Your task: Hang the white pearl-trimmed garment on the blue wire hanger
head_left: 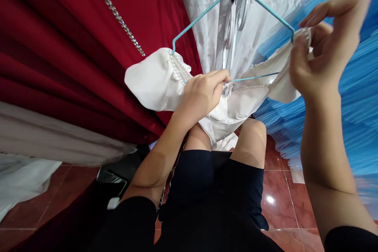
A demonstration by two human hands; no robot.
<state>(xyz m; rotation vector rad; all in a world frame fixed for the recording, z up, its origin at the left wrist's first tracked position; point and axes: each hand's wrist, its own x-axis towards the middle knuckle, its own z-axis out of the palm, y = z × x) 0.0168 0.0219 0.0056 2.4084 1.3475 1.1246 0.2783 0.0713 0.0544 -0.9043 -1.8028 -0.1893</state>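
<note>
A white garment with pearl-beaded edges hangs on a thin turquoise hanger. My left hand is closed at the garment's neckline, over the hanger's lower bar; its fingertips are partly hidden. On the right, my right hand pinches the garment's beaded shoulder strap beside the hanger's right end, with the fingers bent around it. The other shoulder lies over the hanger's left end. Below the hands, the bodice drapes down in front of my knees.
Red fabric with a jewelled chain hangs at the left. White fabric hangs behind the hanger, blue tulle at the right. A phone-like object and a small white case lie lower left, above red floor tiles.
</note>
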